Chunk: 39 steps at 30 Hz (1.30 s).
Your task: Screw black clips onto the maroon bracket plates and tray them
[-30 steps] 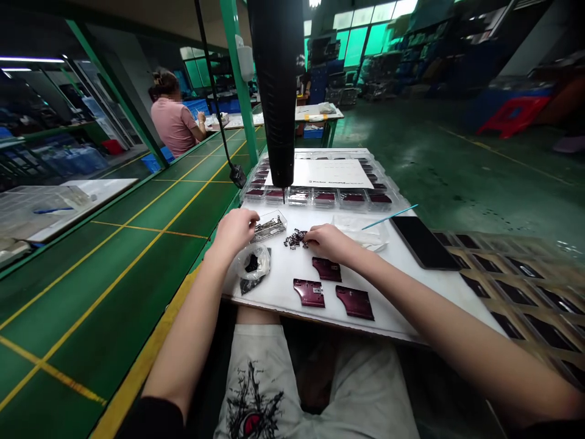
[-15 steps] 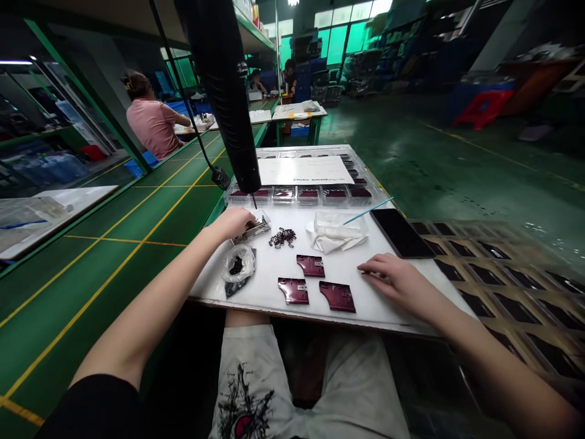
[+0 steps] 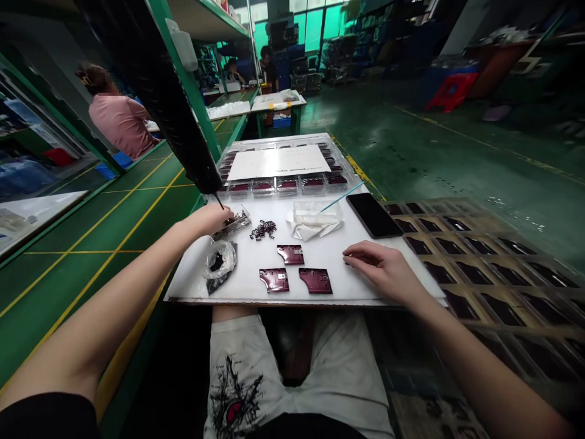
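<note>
My left hand (image 3: 211,221) reaches into a small clear box (image 3: 241,223) of tiny metal parts. Its fingers are drawn together, and whatever they pinch is hidden. Over on the right, my right hand (image 3: 377,265) rests at the white mat, thumb and fingertips closed around something too small to make out. Between the hands lie three dark red plates, among them a right-hand plate (image 3: 316,281), a left-hand plate (image 3: 274,280) and an upper plate (image 3: 290,254); at least two carry a small metal piece. Behind them sits a pile of small dark clips (image 3: 263,230).
A black electric screwdriver (image 3: 183,128) hangs above my left hand. Near it lies a plastic bag (image 3: 220,261) with black parts. A clear box on white wrap (image 3: 315,222), a blue stick (image 3: 342,196), a phone (image 3: 373,215) and trays of red plates (image 3: 287,185) surround the mat.
My view has swung to the right, so the scene appears further left and slightly higher. My left hand stays at the small box; my right hand keeps nearly the same place beside the plates.
</note>
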Available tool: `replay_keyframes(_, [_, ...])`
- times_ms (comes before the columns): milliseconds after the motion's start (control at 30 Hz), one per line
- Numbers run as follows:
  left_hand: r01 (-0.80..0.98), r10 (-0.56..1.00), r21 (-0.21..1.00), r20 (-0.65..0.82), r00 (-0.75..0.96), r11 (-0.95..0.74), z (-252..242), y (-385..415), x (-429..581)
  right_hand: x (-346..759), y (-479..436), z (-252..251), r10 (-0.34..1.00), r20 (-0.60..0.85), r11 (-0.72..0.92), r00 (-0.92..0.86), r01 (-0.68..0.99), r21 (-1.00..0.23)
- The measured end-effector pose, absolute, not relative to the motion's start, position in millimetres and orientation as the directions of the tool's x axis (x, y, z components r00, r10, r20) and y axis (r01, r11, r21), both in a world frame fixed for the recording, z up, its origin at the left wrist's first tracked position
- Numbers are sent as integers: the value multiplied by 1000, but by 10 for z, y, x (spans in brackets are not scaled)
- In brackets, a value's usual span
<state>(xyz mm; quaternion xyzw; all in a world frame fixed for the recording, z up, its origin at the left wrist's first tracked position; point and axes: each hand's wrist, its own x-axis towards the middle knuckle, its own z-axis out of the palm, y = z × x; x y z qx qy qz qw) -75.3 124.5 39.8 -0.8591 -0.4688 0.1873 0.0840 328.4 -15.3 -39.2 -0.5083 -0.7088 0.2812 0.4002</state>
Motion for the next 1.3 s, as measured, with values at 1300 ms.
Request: replay_keyframes(1300, [939, 934, 101, 181, 307, -329, -203, -75, 64, 3051, -439, -525, 954, 255, 293, -155, 317, -902])
